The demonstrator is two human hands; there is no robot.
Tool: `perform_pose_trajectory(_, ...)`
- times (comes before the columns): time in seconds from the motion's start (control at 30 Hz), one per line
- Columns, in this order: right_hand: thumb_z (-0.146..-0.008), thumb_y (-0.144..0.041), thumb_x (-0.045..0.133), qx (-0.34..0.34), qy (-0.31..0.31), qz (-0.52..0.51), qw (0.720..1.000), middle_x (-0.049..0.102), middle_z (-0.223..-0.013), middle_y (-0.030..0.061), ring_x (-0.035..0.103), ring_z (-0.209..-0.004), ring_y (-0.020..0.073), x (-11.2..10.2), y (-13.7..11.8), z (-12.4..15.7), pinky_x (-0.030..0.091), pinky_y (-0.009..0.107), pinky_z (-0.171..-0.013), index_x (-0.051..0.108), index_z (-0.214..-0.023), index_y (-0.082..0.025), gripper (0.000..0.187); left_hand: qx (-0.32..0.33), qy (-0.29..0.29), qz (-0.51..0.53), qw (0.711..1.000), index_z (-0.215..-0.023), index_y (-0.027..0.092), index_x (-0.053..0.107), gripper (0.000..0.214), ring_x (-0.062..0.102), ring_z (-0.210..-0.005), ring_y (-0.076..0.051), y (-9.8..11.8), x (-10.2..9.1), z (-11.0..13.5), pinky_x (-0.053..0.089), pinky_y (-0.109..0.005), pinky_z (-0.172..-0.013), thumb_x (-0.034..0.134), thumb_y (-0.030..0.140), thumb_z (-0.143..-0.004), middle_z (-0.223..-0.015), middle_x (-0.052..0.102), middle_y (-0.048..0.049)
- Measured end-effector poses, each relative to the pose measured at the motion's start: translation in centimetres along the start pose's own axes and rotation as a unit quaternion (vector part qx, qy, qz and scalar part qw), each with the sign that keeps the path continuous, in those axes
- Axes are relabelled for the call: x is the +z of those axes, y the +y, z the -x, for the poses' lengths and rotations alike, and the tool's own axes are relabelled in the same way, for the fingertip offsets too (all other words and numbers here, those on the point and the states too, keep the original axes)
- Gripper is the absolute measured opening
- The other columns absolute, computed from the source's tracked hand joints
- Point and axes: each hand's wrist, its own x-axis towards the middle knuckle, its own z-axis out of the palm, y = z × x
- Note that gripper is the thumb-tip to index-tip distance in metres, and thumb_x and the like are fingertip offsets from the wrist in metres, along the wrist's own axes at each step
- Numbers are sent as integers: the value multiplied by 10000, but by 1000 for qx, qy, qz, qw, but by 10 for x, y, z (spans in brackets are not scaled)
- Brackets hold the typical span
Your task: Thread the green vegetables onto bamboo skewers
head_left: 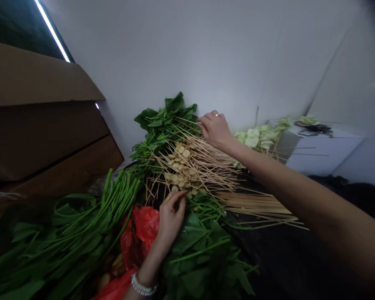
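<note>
My right hand (214, 130) is closed at the far side of the pile, its fingertips pinched on a thin wooden skewer (186, 120) that points left over green leafy vegetables (167, 116). Below it lies a heap of skewers threaded with pale round slices (181, 162), their bare sticks fanned to the right. Nearer to me, my left hand (171, 214) has thumb and fingers curled together at the front edge of the slices. Whatever is between its fingertips is too small to make out. A bunch of leafy greens (203, 246) lies just right of this hand.
A red plastic bag (145, 227) and long-stemmed greens (81, 233) lie to the left. Bare skewers (256, 204) are bundled on the right, with cabbage pieces (253, 137) and a white box (325, 150) behind. A cardboard box (40, 133) stands left, against a pale wall (190, 54).
</note>
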Motion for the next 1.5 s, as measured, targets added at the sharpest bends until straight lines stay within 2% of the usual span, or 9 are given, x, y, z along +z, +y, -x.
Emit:
perform_pose_trajectory(0.17,-965,-261,418,-43,-31,-84,995,690,-967,93,544,-948,235,-33,-10,95,387,366,-873,698,-980,-161,298,5,-58,11,998,-919,186,728,171,646,-817,-175,8,-1,0,492,-274,-753,590,266,-855,-888,709,-50)
perform_pose_trajectory(0.33,-875,-216,548,60,-163,-208,963,731,-864,31,632,-811,173,-45,3,173,434,273,-752,737,-894,-207,190,-2,-143,21,989,-819,183,738,193,631,-722,-173,16,2,2,481,-268,-677,612,327,-835,-780,700,-46)
perform_pose_trajectory(0.43,-836,-194,563,126,-251,-199,939,740,-859,17,649,-784,160,-39,15,201,434,248,-721,742,-853,-211,180,-3,-203,41,978,-788,176,739,194,615,-691,-167,23,4,3,475,-267,-666,626,331,-820,-737,681,-44)
perform_pose_trajectory(0.5,-820,-190,569,138,-281,-187,931,739,-825,12,647,-743,153,-32,20,213,427,234,-674,742,-829,-208,174,-9,-237,57,970,-750,173,730,188,598,-671,-157,29,5,5,461,-255,-640,640,327,-810,-716,665,-39)
perform_pose_trajectory(0.7,-785,-115,550,139,-320,-122,929,722,-827,58,623,-824,185,-8,19,233,405,248,-713,733,-802,-177,194,-35,-363,90,927,-717,169,725,132,535,-608,-126,42,2,9,408,-215,-553,729,300,-730,-675,604,-8)
perform_pose_trajectory(0.9,-867,-136,495,127,-340,-48,931,682,-921,125,605,-890,208,4,13,244,396,271,-772,697,-890,-137,203,-5,-457,51,888,-802,200,749,108,589,-701,-150,39,3,10,447,-231,-650,718,276,-733,-751,649,-16)
perform_pose_trajectory(1.07,-908,-140,450,97,-331,-25,938,673,-954,141,593,-908,225,4,7,244,380,300,-795,671,-944,-138,223,-2,-478,61,876,-800,203,750,124,611,-738,-154,40,3,8,448,-238,-695,637,253,-811,-776,651,-24)
perform_pose_trajectory(1.3,-967,-201,405,70,-287,-27,955,673,-948,80,574,-908,196,-6,1,238,348,286,-785,640,-924,-175,240,-4,-486,42,873,-818,203,738,86,586,-720,-151,38,4,11,441,-229,-670,677,236,-767,-779,642,-14)
perform_pose_trajectory(1.5,-961,-155,367,63,-234,-9,970,649,-985,104,550,-920,217,-13,-11,234,335,320,-824,588,-1067,-153,245,-42,-475,115,871,-796,192,719,140,589,-751,-160,43,-6,3,452,-244,-696,635,301,-821,-807,644,-27)
